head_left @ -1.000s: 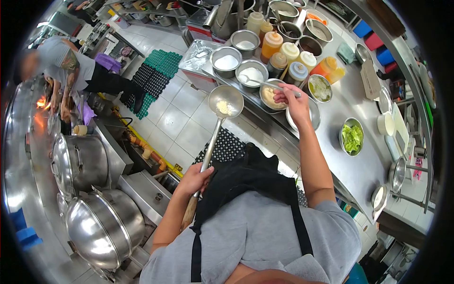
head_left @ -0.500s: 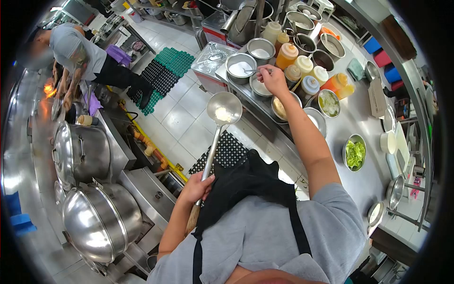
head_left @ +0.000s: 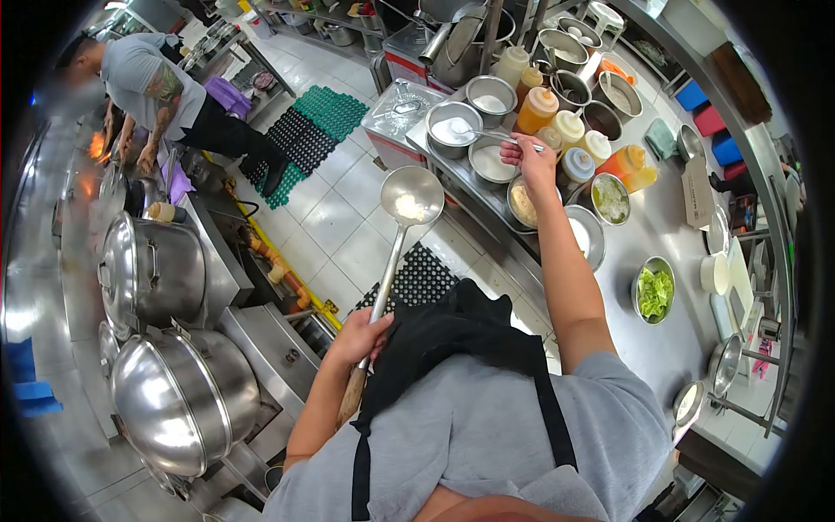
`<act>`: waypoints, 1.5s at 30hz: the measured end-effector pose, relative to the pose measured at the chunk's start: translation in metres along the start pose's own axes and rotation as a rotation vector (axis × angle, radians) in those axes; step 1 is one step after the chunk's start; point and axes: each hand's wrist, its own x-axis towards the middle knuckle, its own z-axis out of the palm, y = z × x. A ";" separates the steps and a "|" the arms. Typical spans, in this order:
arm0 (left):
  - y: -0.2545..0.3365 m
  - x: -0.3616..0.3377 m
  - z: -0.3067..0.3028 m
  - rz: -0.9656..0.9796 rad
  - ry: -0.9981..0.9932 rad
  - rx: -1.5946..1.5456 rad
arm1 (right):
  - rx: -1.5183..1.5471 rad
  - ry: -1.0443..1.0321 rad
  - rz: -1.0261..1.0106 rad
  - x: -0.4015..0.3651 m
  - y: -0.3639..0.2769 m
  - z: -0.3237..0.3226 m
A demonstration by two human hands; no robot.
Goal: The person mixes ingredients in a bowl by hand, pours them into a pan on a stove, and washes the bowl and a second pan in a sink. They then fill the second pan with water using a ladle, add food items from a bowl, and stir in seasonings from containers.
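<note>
My left hand (head_left: 359, 337) is closed round the long handle of a steel ladle (head_left: 412, 197), whose bowl holds a small pale heap. With my right hand (head_left: 529, 158) I grip the handle of a metal spoon (head_left: 494, 135). The spoon's head reaches a steel bowl of white powder (head_left: 453, 130). Close by are a second bowl of white powder (head_left: 493, 161), a bowl of pale tan stuff (head_left: 523, 204) and an orange squeeze bottle (head_left: 537, 110).
A co-worker (head_left: 156, 96) leans over the stove at the upper left. Large steel pots (head_left: 156, 270) line the left side. On the steel counter (head_left: 613, 300) at right stands a bowl of lettuce (head_left: 654, 291). A rubber mat (head_left: 300, 130) lies on the tiled floor.
My right hand has moved right and slightly down, away from the powder bowl, and more of the spoon's handle shows. The ladle has hardly moved.
</note>
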 end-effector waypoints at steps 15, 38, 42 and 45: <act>0.020 0.025 0.007 0.013 -0.034 -0.013 | -0.017 -0.065 -0.003 -0.025 -0.017 -0.002; 0.019 0.007 0.036 0.028 0.088 -0.157 | -0.515 -0.477 -0.234 -0.089 -0.020 0.031; 0.016 0.003 0.038 0.028 0.083 -0.189 | -0.473 -0.467 -0.119 -0.087 0.005 0.027; 0.015 0.001 0.039 0.025 0.081 -0.165 | -0.425 -0.447 -0.099 -0.087 0.016 0.025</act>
